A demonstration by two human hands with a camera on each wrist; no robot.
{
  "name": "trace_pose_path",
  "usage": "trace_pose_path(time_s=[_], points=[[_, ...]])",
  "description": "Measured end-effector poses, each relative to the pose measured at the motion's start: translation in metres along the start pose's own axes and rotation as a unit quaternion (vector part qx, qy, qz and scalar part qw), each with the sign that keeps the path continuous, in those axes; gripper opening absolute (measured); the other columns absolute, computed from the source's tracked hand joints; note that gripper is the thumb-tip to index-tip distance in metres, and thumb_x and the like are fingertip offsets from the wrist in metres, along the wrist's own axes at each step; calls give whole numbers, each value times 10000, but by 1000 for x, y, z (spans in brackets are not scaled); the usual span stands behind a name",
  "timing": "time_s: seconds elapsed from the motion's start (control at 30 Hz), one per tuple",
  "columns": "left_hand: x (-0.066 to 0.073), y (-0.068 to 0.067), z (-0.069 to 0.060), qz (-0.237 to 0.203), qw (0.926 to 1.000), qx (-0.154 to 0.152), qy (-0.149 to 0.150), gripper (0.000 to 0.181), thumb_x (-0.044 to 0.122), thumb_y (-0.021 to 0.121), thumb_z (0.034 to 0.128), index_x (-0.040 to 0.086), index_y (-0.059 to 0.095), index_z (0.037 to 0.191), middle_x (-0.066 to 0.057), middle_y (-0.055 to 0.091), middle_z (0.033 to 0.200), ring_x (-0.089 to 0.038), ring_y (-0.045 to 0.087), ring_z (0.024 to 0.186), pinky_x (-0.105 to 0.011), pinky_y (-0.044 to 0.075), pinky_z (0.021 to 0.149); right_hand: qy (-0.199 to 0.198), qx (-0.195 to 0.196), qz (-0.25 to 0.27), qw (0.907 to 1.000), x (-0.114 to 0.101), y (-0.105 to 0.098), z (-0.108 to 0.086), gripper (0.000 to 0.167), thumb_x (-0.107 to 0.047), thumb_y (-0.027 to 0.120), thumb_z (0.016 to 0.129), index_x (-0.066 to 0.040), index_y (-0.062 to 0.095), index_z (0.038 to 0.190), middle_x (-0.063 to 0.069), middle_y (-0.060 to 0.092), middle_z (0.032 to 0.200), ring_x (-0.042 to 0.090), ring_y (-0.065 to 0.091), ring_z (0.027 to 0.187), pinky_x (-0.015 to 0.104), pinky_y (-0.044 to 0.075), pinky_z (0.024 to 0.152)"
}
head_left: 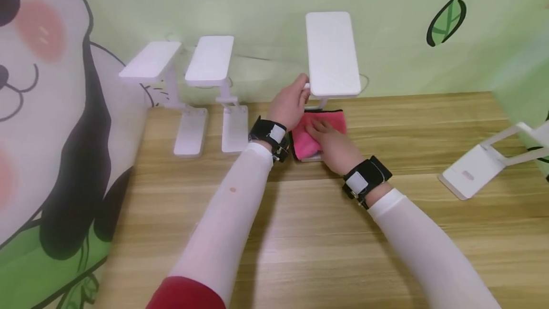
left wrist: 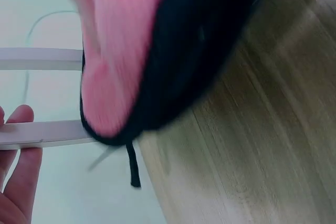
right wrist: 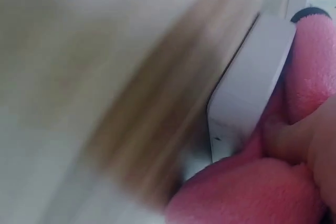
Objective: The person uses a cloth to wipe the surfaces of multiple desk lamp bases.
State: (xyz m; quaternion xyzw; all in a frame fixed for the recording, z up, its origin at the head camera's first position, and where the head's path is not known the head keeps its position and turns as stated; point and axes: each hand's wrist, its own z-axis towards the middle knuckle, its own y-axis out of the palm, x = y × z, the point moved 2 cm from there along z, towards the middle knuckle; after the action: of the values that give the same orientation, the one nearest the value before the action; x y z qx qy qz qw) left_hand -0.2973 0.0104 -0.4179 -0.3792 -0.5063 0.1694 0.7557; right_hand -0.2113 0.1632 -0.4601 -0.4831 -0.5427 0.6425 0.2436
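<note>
The left hand pinches a thin bar of the white lamp. The right hand presses the pink cloth on the lamp's foot, fingers fairly straight. The lamp stands on the wooden surface, near the wall. A second lamp and a third lamp stand to its left.
</note>
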Motion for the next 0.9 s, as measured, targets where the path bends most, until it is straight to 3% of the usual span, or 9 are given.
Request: trace_pose_path(time_s=[0.2,0.33,0.43,0.5,0.7,0.9], points=[[1,0,-1,-10,9999,31,-121,182,279,424,1164,112,490,1197,-44,560,848,-213,518,682,-314,393,606,14,262,-611,9978,-20,0,-38,563,110,529,971,32,542,1529,288,490,1573,511,459,1448,583,502,1070],[2,1,-1,18,9999,81,-104,178,270,430,1165,107,493,1198,-47,562,842,-212,508,670,-318,397,605,-147,209,-1034,9943,-42,5,-49,512,76,570,975,35,593,1484,270,577,1500,539,532,1370,572,572,965],[3,2,0,80,9999,135,-67,169,266,441,1166,106,492,1186,-46,556,823,-218,506,663,-322,393,603,-275,202,-970,9947,-51,9,-41,524,67,602,965,7,604,1486,238,601,1486,537,522,1381,557,597,916],[2,3,1,88,9998,153,-38,162,260,451,1165,104,493,1175,-49,561,816,-226,513,663,-326,393,600,-382,242,-798,9958,-50,12,-28,575,96,625,924,-4,605,1490,224,587,1507,521,497,1412,549,581,957],[1,5,2,33,10000,40,-32,171,277,436,1166,114,490,1162,-44,579,853,-231,545,713,-337,421,646,-405,372,-169,9983,-21,13,13,704,113,685,899,-54,536,1566,157,472,1631,405,359,1535,517,476,1119],[2,4,3,-98,9998,-66,128,195,295,432,1158,112,487,1194,-50,567,875,-229,560,738,-344,445,683,-93,217,-229,9995,-5,9,11,697,123,567,971,-86,453,1626,156,376,1695,428,271,1577,565,430,1155]])
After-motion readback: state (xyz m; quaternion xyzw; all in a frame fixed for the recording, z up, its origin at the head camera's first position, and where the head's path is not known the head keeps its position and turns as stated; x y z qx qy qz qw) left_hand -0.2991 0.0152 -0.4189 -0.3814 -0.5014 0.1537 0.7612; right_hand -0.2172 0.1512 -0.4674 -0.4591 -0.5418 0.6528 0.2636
